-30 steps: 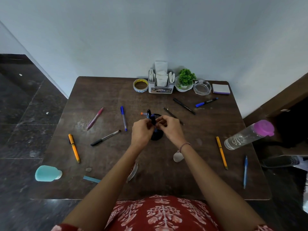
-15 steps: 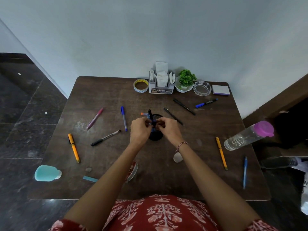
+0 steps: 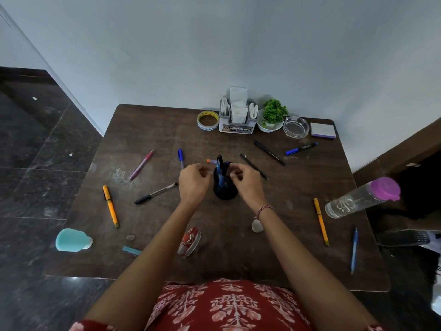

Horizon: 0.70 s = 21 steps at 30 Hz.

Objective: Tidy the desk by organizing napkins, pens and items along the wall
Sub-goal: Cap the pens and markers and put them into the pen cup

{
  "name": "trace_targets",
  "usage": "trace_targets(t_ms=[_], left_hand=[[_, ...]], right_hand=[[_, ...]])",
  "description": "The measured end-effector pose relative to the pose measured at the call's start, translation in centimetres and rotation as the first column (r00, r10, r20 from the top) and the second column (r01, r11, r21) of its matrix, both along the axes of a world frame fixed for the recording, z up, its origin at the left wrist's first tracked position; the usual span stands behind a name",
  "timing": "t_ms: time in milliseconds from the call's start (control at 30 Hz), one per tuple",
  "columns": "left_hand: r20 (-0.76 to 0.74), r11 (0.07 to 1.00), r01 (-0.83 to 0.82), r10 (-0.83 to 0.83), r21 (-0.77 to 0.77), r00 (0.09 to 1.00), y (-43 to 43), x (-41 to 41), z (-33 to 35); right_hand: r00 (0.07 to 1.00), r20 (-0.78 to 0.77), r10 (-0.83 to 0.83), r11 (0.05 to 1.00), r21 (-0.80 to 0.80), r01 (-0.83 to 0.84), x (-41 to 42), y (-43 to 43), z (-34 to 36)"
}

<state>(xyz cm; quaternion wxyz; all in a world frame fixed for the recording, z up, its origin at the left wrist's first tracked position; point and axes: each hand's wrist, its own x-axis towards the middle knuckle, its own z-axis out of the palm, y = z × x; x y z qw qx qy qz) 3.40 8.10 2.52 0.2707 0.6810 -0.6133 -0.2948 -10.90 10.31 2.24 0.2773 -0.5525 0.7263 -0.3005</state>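
Observation:
A black pen cup (image 3: 225, 191) stands mid-desk with a few dark and blue pens (image 3: 220, 167) upright in it. My left hand (image 3: 193, 183) hovers at its left rim and my right hand (image 3: 247, 183) at its right rim, fingers loosely curled, nothing visible in either. Loose on the desk lie a blue pen (image 3: 181, 156), pink pen (image 3: 142, 164), black-capped pen (image 3: 155, 193), two orange pens (image 3: 110, 209) (image 3: 321, 220), a thin black pen (image 3: 253, 166), another black pen (image 3: 268, 152) and a blue marker (image 3: 301, 148). The napkin holder (image 3: 236, 126) sits by the wall.
Along the wall stand a tape roll (image 3: 208, 120), small plant (image 3: 274, 113), glass ashtray (image 3: 296, 126) and note pad (image 3: 322, 130). A clear bottle (image 3: 358, 199) lies at the right edge, a teal bottle (image 3: 72, 240) at the left corner. A red item (image 3: 189, 241) lies under my arms.
My hands were pinched together on a pen over the cup. They have parted to either side, and the pen now stands in the cup.

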Motion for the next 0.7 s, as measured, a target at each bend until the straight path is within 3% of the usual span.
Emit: trace_targets(t_ms=[467, 700], left_hand=[[-0.034, 0.994, -0.106, 0.106, -0.002, 0.994, -1.4, 3.9, -0.5], [-0.099, 0.986, -0.134, 0.144, 0.103, 0.985, -3.1, 5.8, -2.1]], right_hand=[[0.995, 0.08, 0.058, 0.985, -0.166, -0.044, 4.2, -1.3, 1.4], [0.982, 0.074, 0.176, 0.984, 0.01, -0.177, 8.5, -3.2, 0.2]])
